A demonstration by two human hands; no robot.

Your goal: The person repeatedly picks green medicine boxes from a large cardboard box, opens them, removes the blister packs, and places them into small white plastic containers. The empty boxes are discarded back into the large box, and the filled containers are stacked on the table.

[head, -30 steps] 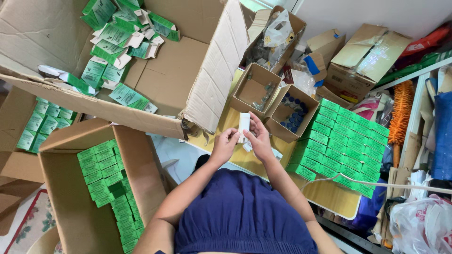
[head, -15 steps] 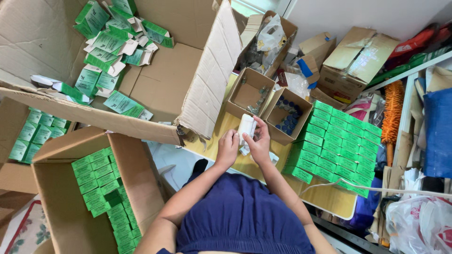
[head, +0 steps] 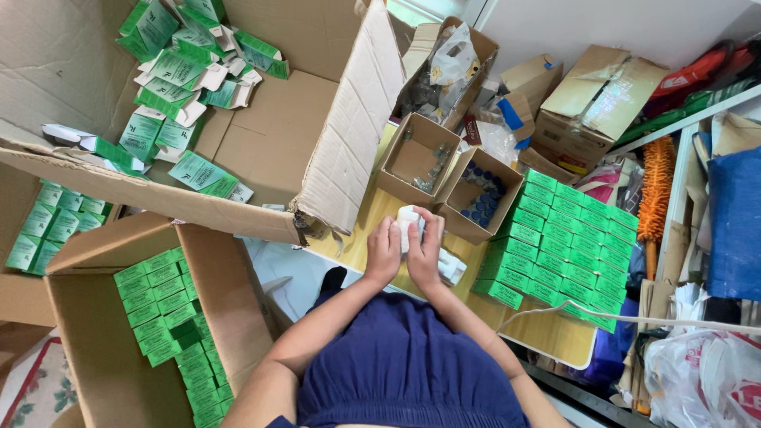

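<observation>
I see both hands meeting over the pale wooden table (head: 547, 333). My left hand (head: 384, 252) and right hand (head: 426, 250) are each curled around a small white paper packet (head: 408, 218), soft-edged and matt, held between them just above the tabletop. More white packets (head: 450, 267) lie on the table just beside the right hand. Beyond the fingers stand two open square trays of brown corrugated card: one (head: 416, 154) holds a few glassy vials, the other (head: 480, 194) blue-capped vials. To the right, glossy green rectangular cartons (head: 567, 246) are stacked in tidy rows. A large cardboard box (head: 95, 341) at left holds more green cartons; a bigger one (head: 285, 135) holds loose flattened ones.
</observation>
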